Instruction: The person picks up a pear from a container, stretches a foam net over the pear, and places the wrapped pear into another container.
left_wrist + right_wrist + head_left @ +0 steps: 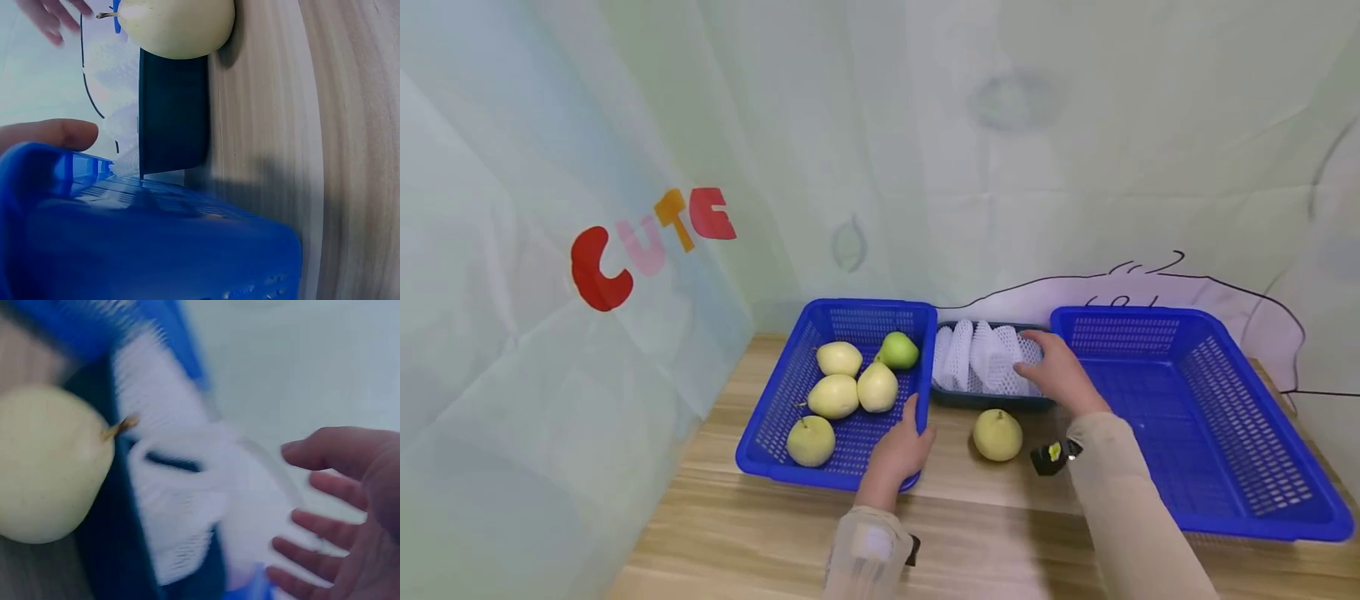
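The left hand (901,450) grips the right rim of a blue perforated plastic basket (927,358); the right hand (1060,373), fingers spread wide, hangs beside white foam-net sleeves (988,358) in a dark tray (988,401). A round yellow-green pear (997,436) (stem showing) sits between both hands.

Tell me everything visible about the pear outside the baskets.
The pear is round, smooth and pale yellow-green, with fine specks and a brown stem pointing up. It rests upright and bare on the wooden table, in front of the dark tray, between the left basket and right basket. Neither left hand nor right hand touches it.
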The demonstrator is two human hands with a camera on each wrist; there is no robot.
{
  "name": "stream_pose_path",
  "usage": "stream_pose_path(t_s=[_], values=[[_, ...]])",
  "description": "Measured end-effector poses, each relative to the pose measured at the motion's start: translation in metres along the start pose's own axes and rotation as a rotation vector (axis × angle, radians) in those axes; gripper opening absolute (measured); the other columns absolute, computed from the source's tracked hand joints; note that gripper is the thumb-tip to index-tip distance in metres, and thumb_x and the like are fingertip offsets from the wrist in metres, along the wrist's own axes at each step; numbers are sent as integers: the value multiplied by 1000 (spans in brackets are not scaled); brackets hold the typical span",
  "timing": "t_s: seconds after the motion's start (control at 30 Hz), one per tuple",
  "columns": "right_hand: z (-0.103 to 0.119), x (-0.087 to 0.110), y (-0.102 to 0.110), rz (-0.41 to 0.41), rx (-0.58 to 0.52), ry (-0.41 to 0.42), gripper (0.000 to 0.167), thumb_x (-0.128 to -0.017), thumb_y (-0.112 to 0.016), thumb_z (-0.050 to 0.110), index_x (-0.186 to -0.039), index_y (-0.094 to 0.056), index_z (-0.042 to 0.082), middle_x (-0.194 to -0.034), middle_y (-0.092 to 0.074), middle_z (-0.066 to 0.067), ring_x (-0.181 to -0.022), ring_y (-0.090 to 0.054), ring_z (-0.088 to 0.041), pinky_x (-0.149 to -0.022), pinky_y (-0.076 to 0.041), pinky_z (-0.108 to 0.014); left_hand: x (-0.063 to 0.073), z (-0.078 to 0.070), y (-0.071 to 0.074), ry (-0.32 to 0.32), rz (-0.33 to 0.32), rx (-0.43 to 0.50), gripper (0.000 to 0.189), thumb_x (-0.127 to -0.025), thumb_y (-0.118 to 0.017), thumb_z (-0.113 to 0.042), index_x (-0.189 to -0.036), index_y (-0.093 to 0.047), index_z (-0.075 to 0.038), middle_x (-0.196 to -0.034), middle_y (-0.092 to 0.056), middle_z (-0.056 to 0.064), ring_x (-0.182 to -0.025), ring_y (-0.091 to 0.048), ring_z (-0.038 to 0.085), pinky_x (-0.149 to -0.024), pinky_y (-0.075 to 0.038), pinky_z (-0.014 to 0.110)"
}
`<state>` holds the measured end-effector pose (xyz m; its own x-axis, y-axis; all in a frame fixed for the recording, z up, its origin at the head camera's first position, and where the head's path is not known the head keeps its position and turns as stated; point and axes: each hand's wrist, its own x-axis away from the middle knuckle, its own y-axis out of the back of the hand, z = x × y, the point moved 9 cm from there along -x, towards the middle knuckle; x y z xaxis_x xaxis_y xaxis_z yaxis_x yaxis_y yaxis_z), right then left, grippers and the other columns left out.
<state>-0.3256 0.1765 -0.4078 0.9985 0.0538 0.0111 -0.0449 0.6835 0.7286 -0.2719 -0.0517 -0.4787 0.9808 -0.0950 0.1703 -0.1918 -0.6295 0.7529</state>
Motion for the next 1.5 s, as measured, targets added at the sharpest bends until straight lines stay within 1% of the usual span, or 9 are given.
stream_pose_path(t_s=[0.2,0.33,0.6,0.9,1.07,1.17,1.3,1.43,1.5], values=[[-9,-33,-23,-8,143,10,55,-82,-67,16,-131,-47,2,-134,-38,-27,-122,-36,-45,-98,-31,-57,0,4,-6,15,10,15,64,-90,-46,-32,-146,-24,-11,-116,-58,23,-94,-58,36,-81,-44,51],[-15,-36,-21,-124,164,-32,37,-87,-63,20,-119,-58,2,-121,-55,-22,-109,-49,-39,-91,-39,-52,0,4,-5,7,1,27,65,-88,-47,-32,-145,-24,-11,-118,-57,23,-97,-58,37,-83,-43,51],[-11,-20,9,-391,-92,-33,22,-89,-61,21,-98,-66,2,-86,-54,-11,-77,-50,-25,-63,-40,-35,-2,5,2,0,-27,71,67,-85,-51,-31,-144,-28,-10,-112,-59,22,-93,-58,34,-81,-44,51],[-29,-10,23,-508,-518,-54,24,-89,-62,25,-99,-62,4,-79,-62,-8,-65,-56,-12,-57,-46,-21,-3,5,5,-13,-53,102,67,-83,-54,-30,-143,-31,-10,-112,-59,22,-96,-57,34,-83,-44,51],[-36,-2,31,-563,-614,-69,20,-88,-63,21,-97,-61,3,-73,-63,-3,-55,-56,-6,-56,-48,-21,-4,3,5,-17,-66,101,67,-83,-55,-33,-142,-33,-10,-119,-54,24,-105,-54,38,-86,-42,52],[-35,7,33,-555,-640,-114,19,-88,-60,16,-97,-58,0,-72,-64,-3,-53,-58,-8,-55,-48,-23,-3,3,6,-4,-86,84,67,-85,-58,-37,-141,-34,-11,-125,-49,26,-112,-48,42,-88,-40,55],[-58,7,14,-448,-896,-67,16,-84,-66,14,-93,-55,6,-71,-66,-3,-53,-61,-12,-48,-45,-23,0,-4,14,-36,-188,14,69,-83,-64,-41,-138,-38,-9,-125,-46,25,-113,-42,42,-88,-38,56],[-49,19,-1,-283,-1041,-65,21,-85,-66,17,-94,-50,8,-73,-66,0,-56,-62,-11,-49,-47,-21,7,-40,29,-179,-351,-34,67,-79,-69,-41,-132,-44,-8,-117,-48,17,-104,-41,33,-86,-37,49],[-23,33,0,-219,-997,-105,19,-89,-61,18,-95,-47,6,-73,-65,3,-58,-62,-10,-53,-49,-21,10,-62,30,-257,-369,-30,66,-79,-68,-46,-130,-46,-11,-112,-50,13,-100,-42,29,-84,-37,45]])
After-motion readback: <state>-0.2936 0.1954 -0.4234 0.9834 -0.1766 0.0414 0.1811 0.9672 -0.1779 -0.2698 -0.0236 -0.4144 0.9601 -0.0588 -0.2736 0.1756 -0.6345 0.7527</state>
